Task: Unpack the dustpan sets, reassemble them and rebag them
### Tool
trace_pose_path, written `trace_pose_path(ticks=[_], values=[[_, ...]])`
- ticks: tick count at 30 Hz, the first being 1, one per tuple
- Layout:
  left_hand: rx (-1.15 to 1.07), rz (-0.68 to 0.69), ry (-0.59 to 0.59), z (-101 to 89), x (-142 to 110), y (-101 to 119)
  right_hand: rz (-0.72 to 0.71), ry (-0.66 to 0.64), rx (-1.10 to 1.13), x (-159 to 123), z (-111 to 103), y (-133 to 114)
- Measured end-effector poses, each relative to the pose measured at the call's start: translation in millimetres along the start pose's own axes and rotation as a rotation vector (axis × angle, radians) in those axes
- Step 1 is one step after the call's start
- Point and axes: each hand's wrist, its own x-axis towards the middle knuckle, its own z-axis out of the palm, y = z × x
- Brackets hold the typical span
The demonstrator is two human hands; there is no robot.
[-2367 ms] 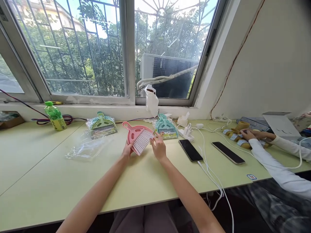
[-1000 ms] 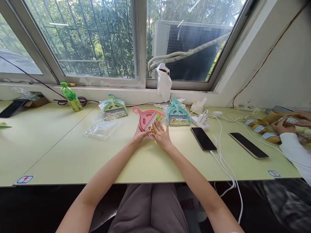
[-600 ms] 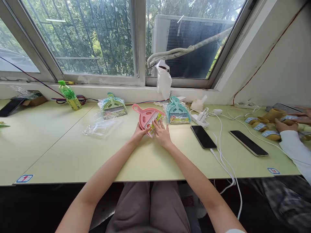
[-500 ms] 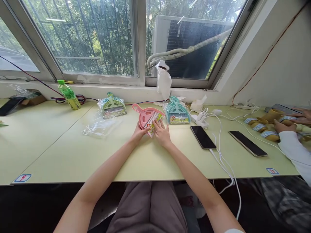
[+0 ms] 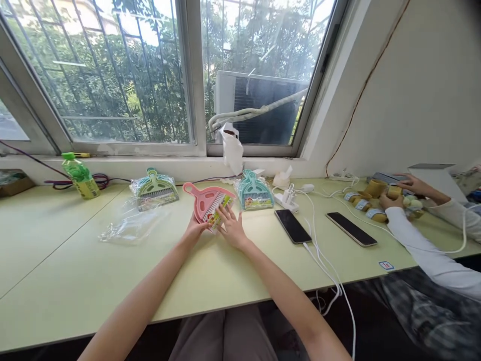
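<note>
A pink mini dustpan with a white-bristled brush and a coloured label lies on the pale green table, handle pointing back left. My left hand pinches its near left edge. My right hand rests on the label and the brush's right side, fingers spread flat. An empty clear plastic bag lies to the left.
A green bagged dustpan set and a teal bagged one flank the pink one. A green bottle stands far left. Two phones, a charger and white cables lie right. Another person's hands handle yellow items.
The brush and label came to lie on the pink dustpan, and my right hand moved onto them. The camera tilted down, then up. The other person's hands shifted among the yellow items.
</note>
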Motion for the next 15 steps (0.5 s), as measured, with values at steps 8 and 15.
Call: trace_pose_path(ticks=[8, 15], values=[[0.012, 0.039, 0.040, -2.0, 2.7, -1.6, -0.035, 0.010, -0.039, 1.5, 4.1, -1.1], [0.016, 0.025, 0.060, -8.0, 6.6, -5.3, -0.038, -0.018, 0.032, 0.9, 7.4, -1.2]])
